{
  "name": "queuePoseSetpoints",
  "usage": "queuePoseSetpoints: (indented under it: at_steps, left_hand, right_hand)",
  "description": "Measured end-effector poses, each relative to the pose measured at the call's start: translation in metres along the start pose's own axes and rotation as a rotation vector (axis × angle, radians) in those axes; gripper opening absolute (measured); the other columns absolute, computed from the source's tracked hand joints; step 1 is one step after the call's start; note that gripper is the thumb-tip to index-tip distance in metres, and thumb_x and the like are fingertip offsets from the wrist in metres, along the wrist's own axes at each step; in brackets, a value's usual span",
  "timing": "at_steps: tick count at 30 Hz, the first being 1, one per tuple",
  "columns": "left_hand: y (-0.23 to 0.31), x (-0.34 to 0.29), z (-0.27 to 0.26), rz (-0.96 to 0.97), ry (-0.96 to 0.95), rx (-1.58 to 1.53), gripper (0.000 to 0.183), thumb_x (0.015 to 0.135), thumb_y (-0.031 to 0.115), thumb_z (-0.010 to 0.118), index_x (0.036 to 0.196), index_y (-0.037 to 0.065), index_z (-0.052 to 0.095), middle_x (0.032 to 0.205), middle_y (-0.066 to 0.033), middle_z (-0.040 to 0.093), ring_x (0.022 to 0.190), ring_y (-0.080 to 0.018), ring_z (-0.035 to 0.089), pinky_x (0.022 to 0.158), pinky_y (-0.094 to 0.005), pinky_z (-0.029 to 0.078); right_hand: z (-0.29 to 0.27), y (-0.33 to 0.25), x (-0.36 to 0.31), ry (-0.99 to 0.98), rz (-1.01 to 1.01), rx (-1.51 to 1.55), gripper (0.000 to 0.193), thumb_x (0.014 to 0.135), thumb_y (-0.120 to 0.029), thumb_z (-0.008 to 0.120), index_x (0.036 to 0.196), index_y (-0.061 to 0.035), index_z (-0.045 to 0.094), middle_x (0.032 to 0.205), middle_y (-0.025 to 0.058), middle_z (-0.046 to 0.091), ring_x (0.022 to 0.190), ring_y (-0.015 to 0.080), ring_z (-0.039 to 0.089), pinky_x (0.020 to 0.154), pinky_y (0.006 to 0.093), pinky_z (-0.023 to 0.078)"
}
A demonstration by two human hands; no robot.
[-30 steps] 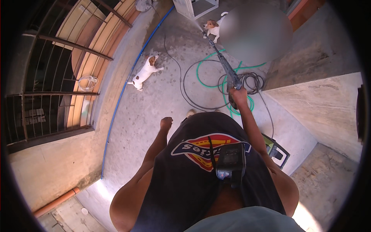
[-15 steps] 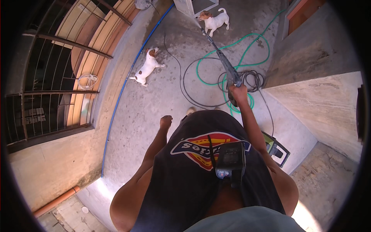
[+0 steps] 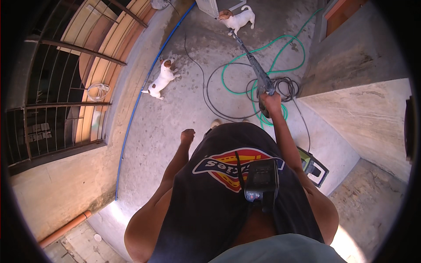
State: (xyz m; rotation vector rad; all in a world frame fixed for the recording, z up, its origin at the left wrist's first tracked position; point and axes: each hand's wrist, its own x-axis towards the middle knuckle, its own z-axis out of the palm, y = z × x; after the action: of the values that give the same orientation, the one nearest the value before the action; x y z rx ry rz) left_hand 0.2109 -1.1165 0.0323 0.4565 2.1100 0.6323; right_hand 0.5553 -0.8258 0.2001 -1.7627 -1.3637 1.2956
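Note:
My right hand (image 3: 272, 104) is closed around the grip of a dark pressure washer gun (image 3: 259, 73). Its long lance points forward, and the tip appears close to the legs of a white dog with a brown head (image 3: 239, 19). My left hand (image 3: 187, 135) hangs at my left side with the fingers curled and nothing visible in them. A second white dog with brown patches (image 3: 161, 80) stands on the concrete floor (image 3: 153, 136), ahead of that hand. Partly behind my right forearm is a green and black machine (image 3: 305, 157).
A green hose (image 3: 302, 50) and a dark hose (image 3: 211, 100) loop over the floor ahead. A blue pipe (image 3: 133, 109) follows the left wall, below a barred window (image 3: 66, 105). A white cabinet-like object (image 3: 208, 8) stands at the far end. A low concrete wall (image 3: 364, 109) borders the right.
The far dog has shifted left, nearer the lance tip. The other dog has moved slightly left and turned its head. Spray seen at the nozzle earlier no longer shows clearly. Both hands stay nearly in place.

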Motion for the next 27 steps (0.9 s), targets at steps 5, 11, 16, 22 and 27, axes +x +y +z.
queuePoseSetpoints:
  at_steps: [5,11,16,22,27]
  left_hand:
    - [0.013,-0.01,0.0,0.003,0.006,-0.027,0.023,0.08,0.022,0.05,0.077,0.008,0.069,0.077,-0.0078,0.067,0.06,-0.0167,0.062,0.062,-0.0303,0.049]
    - [0.013,-0.006,0.003,-0.127,0.016,-0.106,0.021,0.078,0.021,0.053,0.077,0.006,0.068,0.074,-0.0068,0.066,0.059,-0.0165,0.061,0.061,-0.0305,0.049]
    - [0.006,-0.002,0.005,-0.119,0.016,-0.142,0.023,0.074,0.024,0.057,0.078,0.004,0.068,0.066,-0.0065,0.063,0.057,-0.0165,0.058,0.057,-0.0314,0.045]
    - [0.016,-0.01,-0.002,-0.172,0.016,-0.162,0.023,0.074,0.023,0.056,0.079,0.004,0.068,0.071,-0.0081,0.065,0.061,-0.0165,0.059,0.059,-0.0314,0.046]
    - [-0.005,0.006,-0.002,-0.111,0.001,-0.152,0.024,0.074,0.023,0.056,0.08,0.004,0.068,0.072,-0.008,0.066,0.06,-0.0175,0.058,0.06,-0.0309,0.046]
  right_hand:
    - [-0.001,0.001,0.002,-0.023,-0.011,0.017,0.038,0.066,-0.021,0.062,0.092,0.0074,0.062,0.075,0.0154,0.065,0.066,0.023,0.062,0.063,0.0362,0.049]
    - [-0.004,0.002,0.001,-0.016,0.006,-0.014,0.035,0.066,-0.02,0.063,0.09,0.0058,0.063,0.074,0.0128,0.065,0.068,0.0198,0.062,0.062,0.0352,0.048]
    - [-0.003,-0.006,-0.002,-0.056,0.033,-0.011,0.031,0.066,-0.018,0.063,0.088,0.0041,0.064,0.075,0.0099,0.065,0.069,0.0167,0.061,0.062,0.0331,0.048]
    - [-0.004,-0.008,0.0,-0.039,-0.018,-0.012,0.031,0.067,-0.019,0.063,0.088,0.0042,0.064,0.074,0.0106,0.065,0.068,0.0175,0.061,0.062,0.0331,0.048]
    - [-0.003,-0.018,-0.005,-0.026,0.004,-0.015,0.035,0.066,-0.02,0.064,0.089,0.0063,0.062,0.076,0.0129,0.065,0.067,0.0197,0.062,0.062,0.0336,0.048]
